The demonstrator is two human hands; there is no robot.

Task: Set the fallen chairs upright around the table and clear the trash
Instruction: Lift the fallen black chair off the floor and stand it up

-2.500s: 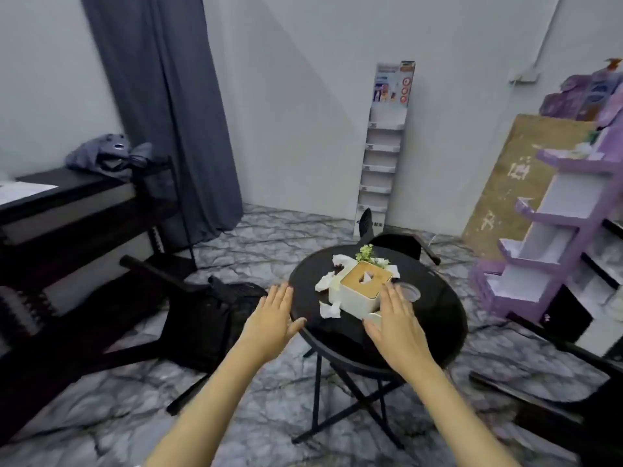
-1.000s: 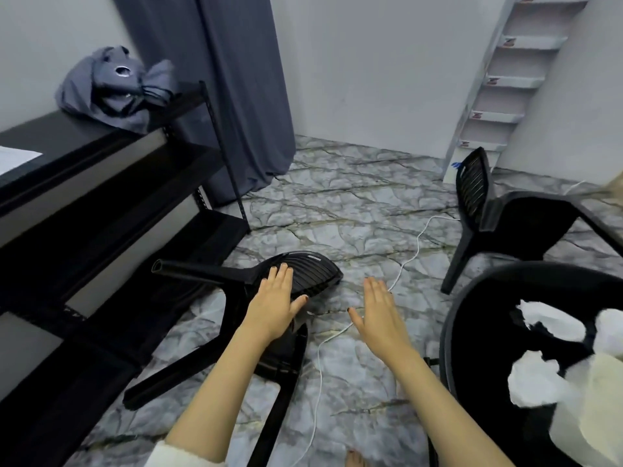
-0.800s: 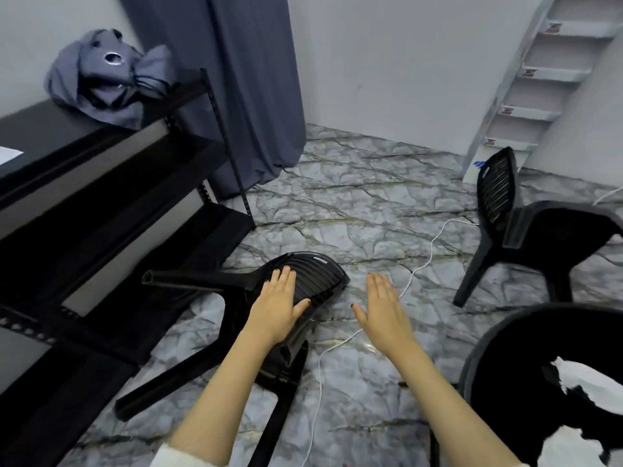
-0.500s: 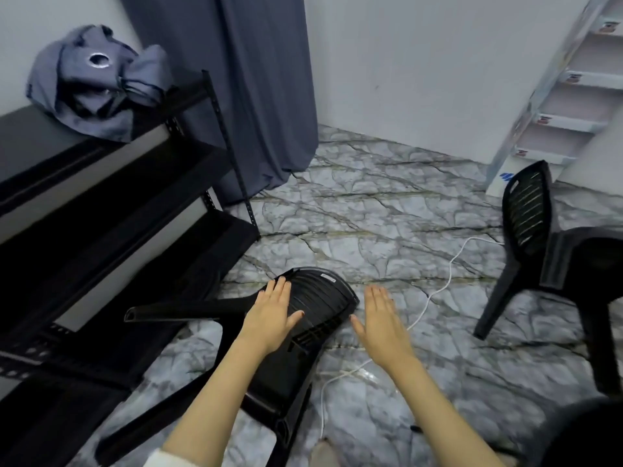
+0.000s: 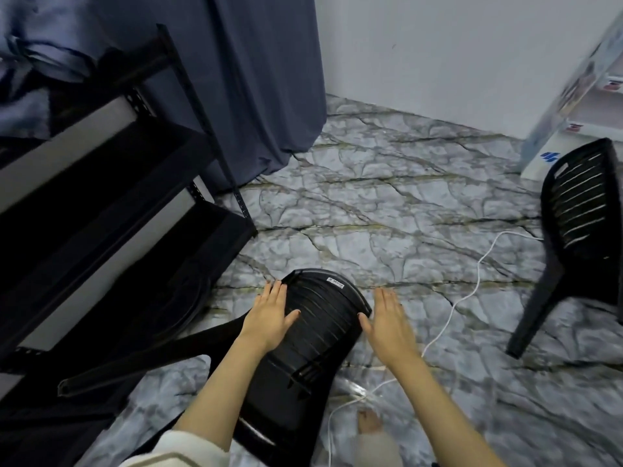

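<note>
A black plastic chair (image 5: 313, 335) lies on its side on the marble floor right below me, slatted backrest facing up, one leg sticking out to the left. My left hand (image 5: 271, 318) hovers flat over the backrest's left edge, fingers apart, holding nothing. My right hand (image 5: 387, 320) is open at the backrest's right edge, just beside it. A second black chair (image 5: 580, 227) stands upright at the right edge of view. The table and the trash are out of view.
A black metal shelf unit (image 5: 101, 183) fills the left side, close to the fallen chair's leg. A dark curtain (image 5: 256, 79) hangs behind it. A white cable (image 5: 462, 298) runs across the floor past my right hand. My bare foot (image 5: 369, 424) stands beside the chair.
I have turned away from the table and bent down toward the fallen chair. Both open hands have come down to either side of its backrest, and the table has left the view.
</note>
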